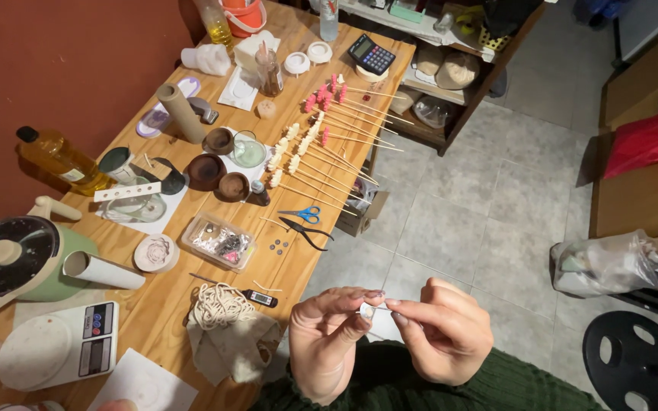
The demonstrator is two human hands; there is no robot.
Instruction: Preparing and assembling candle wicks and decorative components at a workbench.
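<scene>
My left hand point(327, 339) and my right hand point(439, 335) meet in front of my chest, off the table's edge. Both pinch one small pale piece point(367, 310) between their fingertips; what it is I cannot tell. A green knitted sleeve covers my right forearm. On the wooden table point(154, 320) to the left, nearest my left hand, lie a coil of white cord point(218, 303) on a beige cloth point(234, 342) and a black probe thermometer point(257, 297).
The table also carries rows of wooden skewers point(329, 148) with white and pink tips, blue scissors point(302, 215), black pliers point(302, 230), a clear plastic box point(218, 242), a digital scale point(59, 346), a green pot point(20, 259), an oil bottle point(59, 158), a calculator point(371, 53). A black stool point(637, 365) stands at the lower right.
</scene>
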